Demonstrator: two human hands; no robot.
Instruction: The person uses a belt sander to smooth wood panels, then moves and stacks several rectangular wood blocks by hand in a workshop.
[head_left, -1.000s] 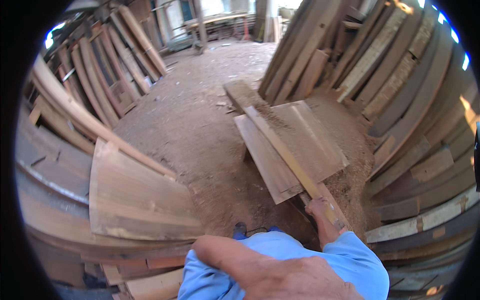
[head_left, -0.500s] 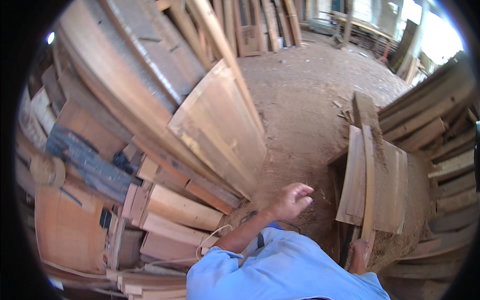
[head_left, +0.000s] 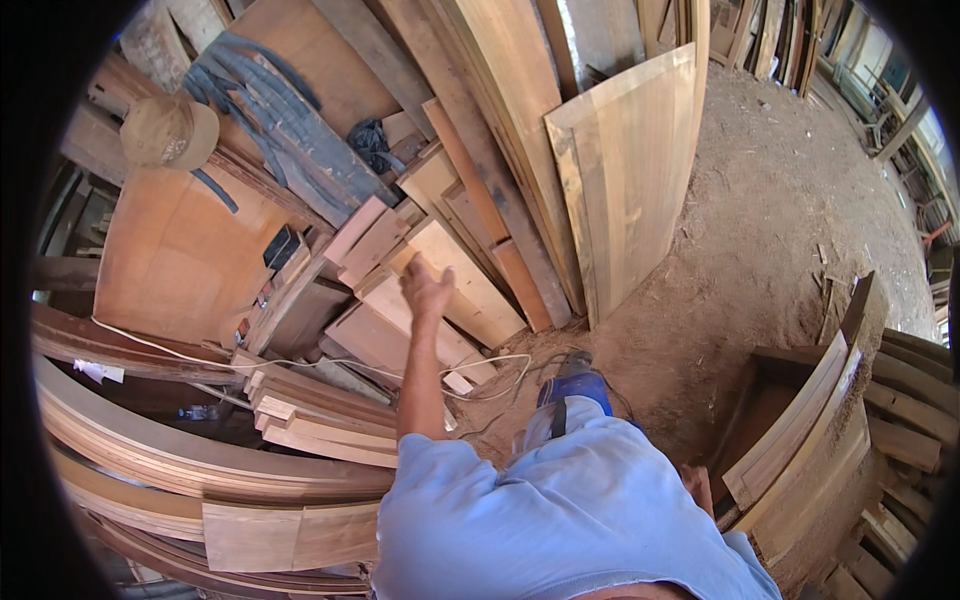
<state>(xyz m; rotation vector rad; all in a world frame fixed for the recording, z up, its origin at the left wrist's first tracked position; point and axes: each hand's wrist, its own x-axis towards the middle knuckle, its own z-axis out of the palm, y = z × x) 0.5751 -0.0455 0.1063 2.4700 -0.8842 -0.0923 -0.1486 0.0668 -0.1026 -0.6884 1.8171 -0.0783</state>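
Observation:
My left hand point(head_left: 427, 290) is stretched out over a stack of light wooden boards point(head_left: 462, 290), thumb and fingers apart and nothing held. Whether its fingertips touch the wood I cannot tell. Low on the right, my right hand point(head_left: 697, 486) is close to a long plank point(head_left: 785, 430) on a wooden workbench or box. My sleeve and body partly cover that hand, so its fingers do not show clearly. A wide pale panel point(head_left: 630, 170) leans upright beyond the stack.
A pale cable point(head_left: 520, 375) loops on the floor near a blue object point(head_left: 580, 385). At the left are a cap point(head_left: 170, 130), a blue cloth point(head_left: 270, 100) and a small black case point(head_left: 283, 247). Long boards point(head_left: 200, 450) are piled at the lower left. Dust and shavings cover the floor point(head_left: 760, 200).
My view has turned left. My left hand has moved left from over the floor to the stacked boards, and its fingers have spread. The right hand stays low by the plank.

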